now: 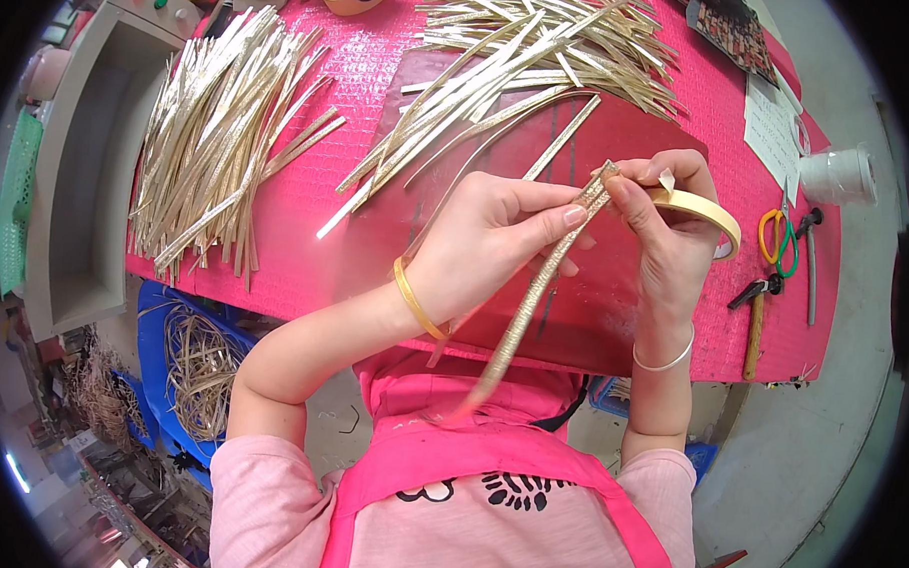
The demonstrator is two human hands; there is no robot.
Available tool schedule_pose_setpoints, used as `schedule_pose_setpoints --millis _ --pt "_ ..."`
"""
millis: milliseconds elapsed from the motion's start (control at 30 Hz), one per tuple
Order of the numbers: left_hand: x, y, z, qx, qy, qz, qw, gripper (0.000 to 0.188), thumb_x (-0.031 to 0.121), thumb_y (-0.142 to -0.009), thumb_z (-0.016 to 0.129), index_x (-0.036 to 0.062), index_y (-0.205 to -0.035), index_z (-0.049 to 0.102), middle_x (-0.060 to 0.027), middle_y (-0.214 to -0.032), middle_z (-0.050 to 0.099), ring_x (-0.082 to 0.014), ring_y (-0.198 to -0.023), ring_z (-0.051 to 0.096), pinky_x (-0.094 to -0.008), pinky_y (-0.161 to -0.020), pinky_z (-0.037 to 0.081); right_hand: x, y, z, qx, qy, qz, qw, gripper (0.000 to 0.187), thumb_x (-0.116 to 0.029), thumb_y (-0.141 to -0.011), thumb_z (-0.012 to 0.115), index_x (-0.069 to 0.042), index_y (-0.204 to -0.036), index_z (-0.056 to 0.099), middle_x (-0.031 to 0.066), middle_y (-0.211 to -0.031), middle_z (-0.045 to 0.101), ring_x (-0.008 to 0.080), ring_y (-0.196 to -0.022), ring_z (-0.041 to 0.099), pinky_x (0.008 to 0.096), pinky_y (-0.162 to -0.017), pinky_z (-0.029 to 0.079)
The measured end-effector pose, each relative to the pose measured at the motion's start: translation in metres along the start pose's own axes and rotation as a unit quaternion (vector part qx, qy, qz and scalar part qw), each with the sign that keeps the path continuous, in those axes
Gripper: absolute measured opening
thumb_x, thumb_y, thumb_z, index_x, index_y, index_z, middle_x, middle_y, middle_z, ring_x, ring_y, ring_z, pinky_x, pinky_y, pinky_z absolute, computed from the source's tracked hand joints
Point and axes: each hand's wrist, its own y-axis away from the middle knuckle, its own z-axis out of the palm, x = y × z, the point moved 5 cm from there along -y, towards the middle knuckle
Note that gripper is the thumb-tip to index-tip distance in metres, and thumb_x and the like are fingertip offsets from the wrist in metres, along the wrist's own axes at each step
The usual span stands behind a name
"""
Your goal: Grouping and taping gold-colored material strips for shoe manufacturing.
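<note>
Flat, grainy gold strip [536, 293] between fingers [555, 228]

The white paper [768, 145] bears writing [776, 127] too small to read

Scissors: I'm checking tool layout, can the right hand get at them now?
Likely yes: the scissors lie with handles uncovered, right of the right hand, though it holds a tape roll and gold strip.

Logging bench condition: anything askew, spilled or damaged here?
The far heap of flat gold strips looks askew: strips cross at various angles, some straying onto the dark red sheet; the left pile of gold strips lies neater. No spill or damage stands out.
</note>
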Motion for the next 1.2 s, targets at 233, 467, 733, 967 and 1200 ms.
schedule_pose_setpoints --millis 233,467,733,967,1200 --pt "0.002 -0.005 0.007 -0.042 -0.034 -0.005 0.999 0.026 0.013 -0.082 0.051 -0.0055 -0.101 0.053 -0.0092 -0.080 0.060 -0.0141 -0.070 0.059 -0.0236 -0.064 0.048 -0.012 0.000 -0.002 0.017 0.015 -0.006 1.000 0.020 0.008 -0.070 0.059 -0.002 -0.081 0.046 0.0079 -0.078 0.055 0.0124 -0.075 0.056 0.0214 -0.067 0.048" --pt "0.001 -0.011 0.011 -0.072 -0.004 -0.020 0.997 0.026 0.014 -0.083 0.049 -0.0035 -0.102 0.053 -0.0103 -0.083 0.060 -0.0153 -0.075 0.059 -0.0248 -0.066 0.048 -0.022 -0.006 -0.003 0.025 0.028 -0.014 0.999 0.018 0.004 -0.071 0.060 -0.002 -0.079 0.046 0.0070 -0.074 0.056 0.0106 -0.070 0.056 0.0192 -0.061 0.047" --pt "-0.017 -0.004 0.010 -0.030 0.016 -0.007 0.999 0.028 0.010 -0.083 0.048 -0.0063 -0.105 0.050 -0.0130 -0.088 0.059 -0.0166 -0.077 0.059 -0.0258 -0.070 0.047 -0.018 -0.015 -0.008 0.027 0.041 -0.032 0.998 0.017 0.003 -0.071 0.061 -0.002 -0.078 0.047 0.0046 -0.068 0.056 0.0080 -0.060 0.053 0.0171 -0.054 0.044" --pt "-0.059 0.016 0.001 0.011 0.025 -0.061 0.998 0.026 0.009 -0.081 0.050 -0.0088 -0.100 0.052 -0.0148 -0.085 0.060 -0.0180 -0.076 0.059 -0.0267 -0.071 0.047 -0.002 -0.021 -0.021 0.059 0.079 -0.024 0.995 0.016 0.001 -0.071 0.062 -0.002 -0.077 0.049 0.0046 -0.069 0.055 0.0068 -0.057 0.052 0.0163 -0.051 0.043" --pt "-0.063 0.020 -0.009 0.071 0.062 -0.091 0.991 0.023 0.011 -0.079 0.055 -0.0075 -0.092 0.055 -0.0149 -0.075 0.060 -0.0176 -0.068 0.060 -0.0247 -0.062 0.048 -0.004 -0.001 -0.025 0.088 0.238 -0.155 0.955 0.015 -0.013 -0.079 0.057 0.000 -0.082 0.049 0.0062 -0.082 0.056 0.0092 -0.071 0.052 0.0194 -0.061 0.042"
